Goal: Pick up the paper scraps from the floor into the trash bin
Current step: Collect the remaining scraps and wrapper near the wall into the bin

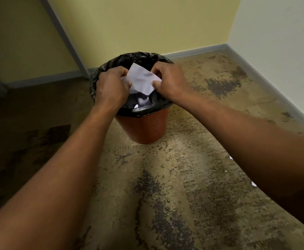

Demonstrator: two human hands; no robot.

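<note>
Head view: white paper pinched by left hand and right hand over trash bin; scraps already inside, small scraps left on floor near right wall

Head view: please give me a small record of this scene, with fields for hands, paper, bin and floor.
left hand: grips paper
right hand: grips paper
paper: white, crumpled, held over bin
bin: orange, with black liner, scraps inside
floor: speckled, small scraps lying near right arm
</note>
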